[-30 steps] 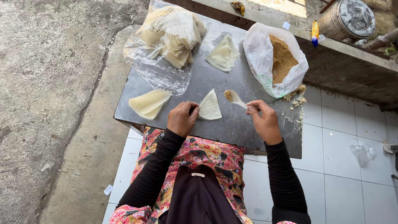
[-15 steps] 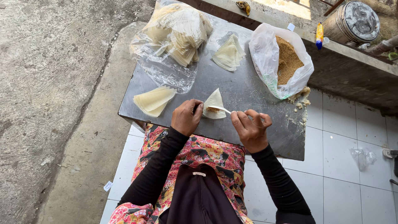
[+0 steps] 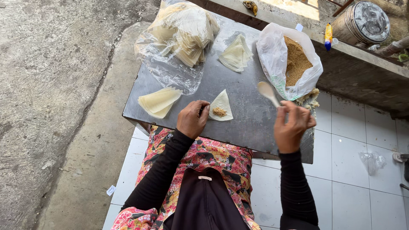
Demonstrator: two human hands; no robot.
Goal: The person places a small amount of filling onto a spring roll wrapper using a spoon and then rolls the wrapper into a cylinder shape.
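Wrapper (image 3: 222, 103), one pale triangle of thin dough, lies flat on the near middle of the table; I note it first as the item in hand.

Table (image 3: 251, 123): grey metal top, set over white floor tiles on the right and bare concrete on the left.

Clear bag (image 3: 181, 32): far left of the table, holding a large heap of pale wrappers, its loose plastic spreading toward the near side.

White bag (image 3: 277, 57): far right of the table, open at the top, filled with brown crumbly filling (image 3: 296, 64).

Near stack (image 3: 159, 101): a fan of wrappers at the near left of the table, well left of the single wrapper.

Far stack (image 3: 235, 53): a smaller pile of wrappers between the two bags.

Left hand (image 3: 192, 119): I see it curled, fingertips pressing the left edge of the single wrapper.

Right hand (image 3: 293, 127): I see it closed around the handle of a spoon, raised above the table's near right.

Spoon (image 3: 268, 91): pale, bowl pointing far-left, just beside the white bag, bowl looks empty.

Filling dab (image 3: 219, 112): a small brown mound sitting on the wrapper's near half.
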